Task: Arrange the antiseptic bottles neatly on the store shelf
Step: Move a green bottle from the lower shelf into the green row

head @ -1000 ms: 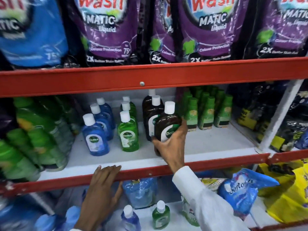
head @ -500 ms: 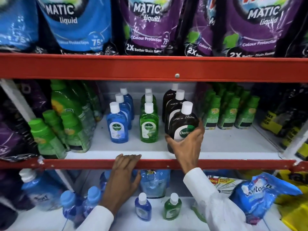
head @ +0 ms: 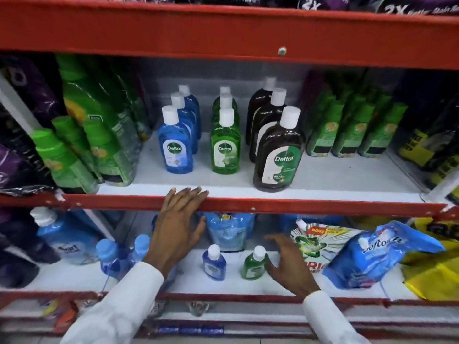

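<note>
Above the right hand (head: pixel 289 263), the brown bottle (head: pixel 279 155) now stands released at the shelf front; that hand, fingers spread, has dropped beside a small green bottle (head: pixel 254 264). Left hand (head: pixel 180 219) rests flat on the red shelf edge (head: pixel 323 207).

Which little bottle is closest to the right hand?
The small green bottle with a white cap on the lower shelf; the right hand sits right beside it, while the small blue bottle stands farther left.

Lighting, as I read it: bright, even store light from above and in front; white shelf board (head: pixel 335 175) well lit, recesses behind stock dim. Glare: soft sheen on brown bottle (head: pixel 278 155). Focus: centre labels legible. Blur: right hand (head: pixel 289 263) smeared. Distortion: red rail (head: pixel 223 28) bows; corners stretched, soft.
</note>
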A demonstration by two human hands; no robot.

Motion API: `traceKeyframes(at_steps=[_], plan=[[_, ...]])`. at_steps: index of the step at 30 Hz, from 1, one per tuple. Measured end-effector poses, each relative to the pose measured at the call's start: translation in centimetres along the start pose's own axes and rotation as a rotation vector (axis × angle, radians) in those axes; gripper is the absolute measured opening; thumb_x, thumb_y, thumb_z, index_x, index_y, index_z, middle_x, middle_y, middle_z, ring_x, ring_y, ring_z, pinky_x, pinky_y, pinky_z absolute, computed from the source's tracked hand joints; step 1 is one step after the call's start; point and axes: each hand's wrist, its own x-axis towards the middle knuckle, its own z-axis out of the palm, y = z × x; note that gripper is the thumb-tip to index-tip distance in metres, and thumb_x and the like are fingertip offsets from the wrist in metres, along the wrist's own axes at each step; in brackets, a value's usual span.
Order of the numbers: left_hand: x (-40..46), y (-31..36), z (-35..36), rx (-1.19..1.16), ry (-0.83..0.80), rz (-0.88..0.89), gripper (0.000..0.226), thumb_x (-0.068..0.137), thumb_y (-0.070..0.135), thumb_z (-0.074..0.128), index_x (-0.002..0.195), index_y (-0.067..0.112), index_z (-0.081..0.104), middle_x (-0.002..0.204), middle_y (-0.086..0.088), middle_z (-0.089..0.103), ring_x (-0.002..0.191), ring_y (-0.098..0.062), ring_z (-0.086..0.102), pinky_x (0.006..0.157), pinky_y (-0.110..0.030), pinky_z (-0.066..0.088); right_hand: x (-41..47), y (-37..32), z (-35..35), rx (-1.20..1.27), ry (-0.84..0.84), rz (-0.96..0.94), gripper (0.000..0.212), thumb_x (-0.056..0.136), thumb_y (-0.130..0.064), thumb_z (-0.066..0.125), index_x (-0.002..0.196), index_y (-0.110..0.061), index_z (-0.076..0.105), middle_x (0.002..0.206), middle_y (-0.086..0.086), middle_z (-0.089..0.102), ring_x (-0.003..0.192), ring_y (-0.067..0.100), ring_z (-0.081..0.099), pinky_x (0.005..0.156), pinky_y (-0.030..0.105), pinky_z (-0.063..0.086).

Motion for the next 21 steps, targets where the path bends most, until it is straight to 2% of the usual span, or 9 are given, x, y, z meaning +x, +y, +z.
traceKeyframes(at_steps=[3, 7, 9, 11, 13, 14, 16, 19, 21], plan=[[-0.1, -0.1, 0.0, -0.040, 0.006, -0.002, 0.058, 0.083, 0.033, 0.058, 0.140, 0.031, 0.045, 0.143, 0.004, 0.055, 0.133, -0.017, 0.046, 0.124, -0.037, 0.016, 0.8, 1.2, 1.7, -0.054, -0.296, 0.078, 0.059, 0.071, -0.012, 0.076, 0.127, -0.018, 0.058, 0.129, 0.005, 0.063, 0.119, 0.021, 0.058, 0.103, 0.029, 0.044], [-0.2, 0.0, -0.2, -0.038, -0.016, 0.003, 0.060, 0.083, 0.031, 0.059, 0.141, 0.031, 0.043, 0.143, 0.004, 0.054, 0.133, -0.017, 0.044, 0.124, -0.031, 0.010, 2.0, 1.4, 2.4, -0.058, -0.314, 0.088, 0.035, 0.069, -0.013, 0.081, 0.101, -0.015, 0.070, 0.104, 0.004, 0.076, 0.099, 0.023, 0.069, 0.087, 0.035, 0.054], [-0.4, 0.0, -0.3, -0.034, -0.039, 0.001, 0.062, 0.084, 0.031, 0.060, 0.143, 0.032, 0.040, 0.144, 0.005, 0.053, 0.135, -0.016, 0.043, 0.124, -0.032, 0.011, 2.0, 1.2, 2.1, -0.062, -0.281, 0.061, 0.031, 0.069, -0.017, 0.082, 0.097, -0.019, 0.071, 0.099, 0.002, 0.077, 0.093, 0.021, 0.070, 0.080, 0.031, 0.054], [-0.6, -0.1, -0.4, -0.034, -0.053, -0.002, 0.063, 0.085, 0.032, 0.058, 0.144, 0.034, 0.037, 0.146, 0.006, 0.051, 0.137, -0.015, 0.041, 0.124, -0.034, 0.013, 1.5, 0.1, 1.2, -0.055, -0.220, 0.027, 0.036, 0.070, -0.026, 0.082, 0.103, -0.028, 0.070, 0.098, -0.004, 0.077, 0.088, 0.017, 0.070, 0.072, 0.024, 0.049], [-0.6, 0.0, -0.4, -0.039, -0.055, -0.002, 0.063, 0.086, 0.033, 0.057, 0.145, 0.035, 0.035, 0.147, 0.007, 0.050, 0.138, -0.014, 0.040, 0.125, -0.035, 0.013, 1.3, -2.4, -0.9, -0.080, -0.115, -0.019, 0.043, 0.068, -0.040, 0.079, 0.108, -0.031, 0.067, 0.095, -0.008, 0.077, 0.084, 0.015, 0.070, 0.068, 0.027, 0.051], [-0.6, 0.0, -0.4, -0.044, -0.053, -0.003, 0.063, 0.086, 0.033, 0.057, 0.145, 0.035, 0.035, 0.148, 0.007, 0.049, 0.139, -0.014, 0.039, 0.125, -0.035, 0.012, 1.3, -4.0, -2.4, -0.071, -0.052, -0.053, 0.046, 0.066, -0.046, 0.078, 0.108, -0.032, 0.067, 0.092, -0.010, 0.077, 0.081, 0.010, 0.069, 0.069, 0.027, 0.054], [-0.5, 0.0, -0.3, -0.058, -0.046, -0.004, 0.063, 0.087, 0.031, 0.060, 0.145, 0.034, 0.036, 0.149, 0.008, 0.048, 0.141, -0.013, 0.037, 0.126, -0.037, 0.012, 1.3, -7.9, -5.7, 0.007, 0.073, -0.140, 0.049, 0.065, -0.054, 0.077, 0.108, -0.035, 0.066, 0.087, -0.020, 0.073, 0.079, -0.003, 0.067, 0.068, 0.018, 0.054], [-0.4, -0.1, -0.6, -0.059, -0.051, 0.010, 0.062, 0.087, 0.028, 0.061, 0.145, 0.031, 0.039, 0.151, 0.007, 0.046, 0.144, -0.012, 0.034, 0.126, -0.040, 0.015, 1.7, -14.0, -10.5, 0.126, 0.212, -0.238, 0.052, 0.065, -0.057, 0.078, 0.110, -0.033, 0.067, 0.085, -0.030, 0.067, 0.082, -0.007, 0.067, 0.065, 0.008, 0.052], [-0.4, -0.2, -0.8, -0.034, -0.068, 0.031, 0.063, 0.088, 0.027, 0.062, 0.146, 0.029, 0.038, 0.153, 0.005, 0.045, 0.145, -0.013, 0.033, 0.126, -0.041, 0.014, 3.1, -16.9, -12.5, 0.121, 0.249, -0.269, 0.050, 0.068, -0.050, 0.083, 0.110, -0.029, 0.066, 0.087, -0.026, 0.067, 0.082, -0.003, 0.068, 0.069, 0.011, 0.053]])
